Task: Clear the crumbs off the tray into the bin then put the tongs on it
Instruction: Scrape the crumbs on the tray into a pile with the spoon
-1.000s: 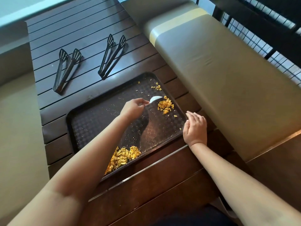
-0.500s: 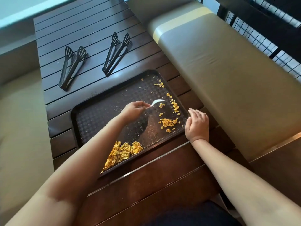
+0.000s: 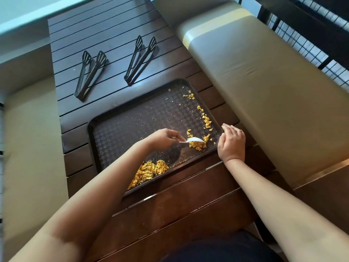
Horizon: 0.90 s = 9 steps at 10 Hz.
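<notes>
A dark patterned tray (image 3: 120, 129) lies on the slatted wooden table. My left hand (image 3: 162, 138) pinches a white plastic spoon (image 3: 195, 139) whose bowl touches a small heap of yellow crumbs (image 3: 197, 145) near the tray's near right corner. A bigger crumb pile (image 3: 151, 170) sits at the tray's near edge, partly behind my left forearm. More crumbs (image 3: 205, 119) trail along the right side. My right hand (image 3: 231, 142) rests with straight fingers against the tray's right rim. Two black tongs (image 3: 90, 71) (image 3: 140, 58) lie beyond the tray.
A beige cushioned bench (image 3: 264, 78) runs along the table's right side, with a dark wire railing (image 3: 309, 31) behind it. Another beige seat (image 3: 28, 138) flanks the left. No bin is in view.
My left hand has drawn the spoon toward me, dragging crumbs from the tray's right middle down to the near right corner and leaving a trail. The right hand has stayed at the rim.
</notes>
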Motion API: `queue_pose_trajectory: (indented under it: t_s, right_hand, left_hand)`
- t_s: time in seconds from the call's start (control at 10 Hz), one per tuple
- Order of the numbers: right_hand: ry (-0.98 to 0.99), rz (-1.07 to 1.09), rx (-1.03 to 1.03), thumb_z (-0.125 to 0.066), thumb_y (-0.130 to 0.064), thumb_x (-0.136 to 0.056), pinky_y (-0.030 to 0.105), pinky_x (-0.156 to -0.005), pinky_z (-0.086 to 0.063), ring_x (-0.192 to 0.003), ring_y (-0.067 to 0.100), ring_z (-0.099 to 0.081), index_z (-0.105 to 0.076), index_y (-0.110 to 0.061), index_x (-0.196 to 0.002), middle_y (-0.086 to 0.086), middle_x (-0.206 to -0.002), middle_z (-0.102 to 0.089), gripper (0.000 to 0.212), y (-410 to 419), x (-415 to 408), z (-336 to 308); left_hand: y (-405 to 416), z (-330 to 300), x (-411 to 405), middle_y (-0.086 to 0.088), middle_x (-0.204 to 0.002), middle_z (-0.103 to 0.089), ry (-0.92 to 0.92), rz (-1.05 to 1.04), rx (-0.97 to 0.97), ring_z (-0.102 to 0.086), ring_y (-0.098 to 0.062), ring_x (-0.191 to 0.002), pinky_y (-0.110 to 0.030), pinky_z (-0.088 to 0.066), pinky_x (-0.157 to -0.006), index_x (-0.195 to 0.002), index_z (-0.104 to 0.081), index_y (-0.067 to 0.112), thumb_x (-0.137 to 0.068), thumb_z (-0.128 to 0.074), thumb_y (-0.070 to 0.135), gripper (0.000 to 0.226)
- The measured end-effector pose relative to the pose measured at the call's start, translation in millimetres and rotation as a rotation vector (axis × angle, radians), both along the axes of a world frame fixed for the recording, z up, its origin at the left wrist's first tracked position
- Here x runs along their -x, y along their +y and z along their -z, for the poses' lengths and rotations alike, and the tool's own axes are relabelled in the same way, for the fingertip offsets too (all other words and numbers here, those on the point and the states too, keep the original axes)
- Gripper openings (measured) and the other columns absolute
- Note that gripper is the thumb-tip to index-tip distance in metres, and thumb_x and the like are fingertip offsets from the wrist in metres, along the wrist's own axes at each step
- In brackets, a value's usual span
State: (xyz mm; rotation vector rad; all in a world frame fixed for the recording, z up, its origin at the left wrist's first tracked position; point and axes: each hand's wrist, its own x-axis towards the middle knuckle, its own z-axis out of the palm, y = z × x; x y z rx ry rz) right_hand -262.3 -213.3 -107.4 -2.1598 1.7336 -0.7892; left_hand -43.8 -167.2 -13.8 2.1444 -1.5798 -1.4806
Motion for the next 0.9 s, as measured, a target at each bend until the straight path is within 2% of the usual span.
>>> queue_pose_trajectory:
  t_s: [0.1, 0.2, 0.3, 0.4, 0.5, 0.6, 0.7, 0.9]
  right_hand:
    - [-0.024, 0.001, -0.007, -0.03, -0.023, -0.083, 0.044, -0.092, -0.041, -0.103, 0.035, -0.059, -0.067, -0.001, -0.105, 0.013, -0.109, -0.068, 0.048, -1.5, 0.6, 0.3]
    - [-0.045, 0.005, -0.006, -0.03, -0.023, -0.083, 0.043, -0.092, -0.041, -0.103, 0.035, -0.059, -0.067, -0.001, -0.105, 0.013, -0.109, -0.068, 0.049, -1.7, 1.0, 0.5]
    - [-0.063, 0.01, -0.012, -0.029, -0.023, -0.083, 0.043, -0.092, -0.041, -0.103, 0.035, -0.059, -0.067, -0.001, -0.105, 0.014, -0.108, -0.068, 0.049, -1.6, 0.6, 0.4]
    - [-0.058, 0.014, -0.002, -0.03, -0.023, -0.082, 0.042, -0.091, -0.041, -0.101, 0.035, -0.059, -0.067, -0.001, -0.104, 0.014, -0.107, -0.068, 0.048, -1.4, -0.1, 0.3]
    - [-0.044, 0.016, 0.009, -0.03, -0.022, -0.082, 0.041, -0.09, -0.04, -0.1, 0.035, -0.06, -0.067, -0.001, -0.103, 0.014, -0.106, -0.068, 0.047, -1.1, -0.2, -0.1]
    - [-0.038, 0.015, 0.008, -0.03, -0.022, -0.082, 0.042, -0.091, -0.041, -0.1, 0.036, -0.06, -0.067, -0.001, -0.103, 0.014, -0.107, -0.068, 0.047, -1.3, 0.0, 0.3]
    - [-0.037, 0.008, -0.001, -0.03, -0.022, -0.082, 0.044, -0.091, -0.043, -0.1, 0.036, -0.06, -0.067, -0.001, -0.103, 0.013, -0.107, -0.068, 0.048, -1.8, 0.3, 1.2]
    - [-0.038, 0.008, -0.002, -0.03, -0.022, -0.082, 0.044, -0.091, -0.043, -0.1, 0.035, -0.06, -0.067, -0.001, -0.103, 0.013, -0.108, -0.068, 0.047, -2.4, 1.0, 1.5]
  left_hand:
    - [-4.4, -4.2, 12.2, 0.014, -0.062, -0.052, -0.104, -0.075, 0.167, -0.042, 0.001, -0.045, -0.015, -0.031, -0.043, -0.1, -0.067, 0.032, -0.091, -0.056, 0.037, 0.015]
    - [-7.2, -4.6, 22.8, 0.012, -0.066, -0.055, -0.242, -0.041, 0.211, -0.044, -0.002, -0.051, -0.02, -0.031, -0.047, -0.102, -0.067, 0.037, -0.091, -0.054, 0.042, 0.018]
    - [-5.3, -1.6, 30.7, 0.005, -0.093, -0.068, -0.261, 0.059, 0.164, -0.053, -0.003, -0.063, -0.023, -0.041, -0.057, -0.104, -0.067, 0.04, -0.091, -0.052, 0.044, 0.02]
    - [-0.8, -6.4, 26.3, 0.015, -0.084, -0.065, -0.261, 0.104, 0.114, -0.045, 0.003, -0.056, -0.02, -0.034, -0.052, -0.102, -0.067, 0.041, -0.091, -0.053, 0.044, 0.018]
    - [1.6, -13.6, 13.3, 0.022, -0.074, -0.058, -0.231, 0.123, 0.064, -0.042, 0.006, -0.056, -0.019, -0.033, -0.054, -0.099, -0.068, 0.041, -0.09, -0.055, 0.041, 0.016]
    - [-2.4, -12.7, 12.9, 0.018, -0.072, -0.059, -0.143, 0.054, 0.097, -0.042, 0.002, -0.056, -0.02, -0.033, -0.054, -0.1, -0.07, 0.034, -0.091, -0.056, 0.036, 0.017]
    - [-12.0, -6.8, 29.6, 0.011, -0.069, -0.058, -0.151, 0.073, 0.195, -0.039, -0.004, -0.05, -0.021, -0.029, -0.049, -0.101, -0.071, 0.032, -0.09, -0.057, 0.038, 0.019]
    - [-17.4, -5.5, 32.5, 0.014, -0.079, -0.064, -0.193, 0.183, 0.162, -0.048, 0.001, -0.058, -0.019, -0.035, -0.052, -0.099, -0.072, 0.034, -0.087, -0.06, 0.039, 0.018]
